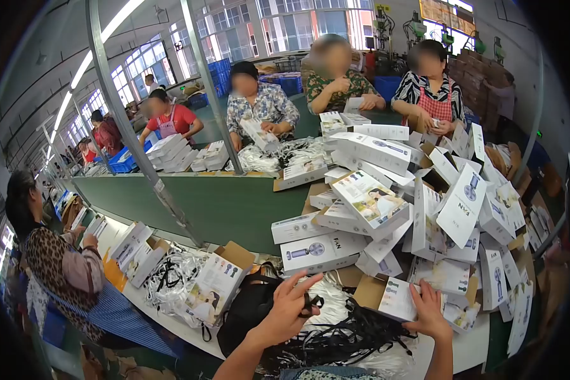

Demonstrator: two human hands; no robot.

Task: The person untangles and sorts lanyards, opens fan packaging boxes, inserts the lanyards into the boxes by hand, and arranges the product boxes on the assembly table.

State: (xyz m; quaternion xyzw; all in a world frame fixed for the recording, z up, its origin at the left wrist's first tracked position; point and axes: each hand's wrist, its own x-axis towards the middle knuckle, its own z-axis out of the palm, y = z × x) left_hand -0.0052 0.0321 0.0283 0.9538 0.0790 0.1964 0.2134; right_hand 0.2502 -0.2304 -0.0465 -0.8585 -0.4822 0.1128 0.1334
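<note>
Apparently, the right hand (430, 311) grips a fan box (396, 300) at the upper right of the strap pile (354, 339); its thin card should be light yet dentable, best held by the edges. The left hand (281, 310) curls loosely; whether it grasps anything, I cannot tell.

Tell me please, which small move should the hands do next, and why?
Probably the left hand should bring the black cord at its fingers toward the white box. The right hand rests on this box, and its open brown flap faces the left hand.
</note>
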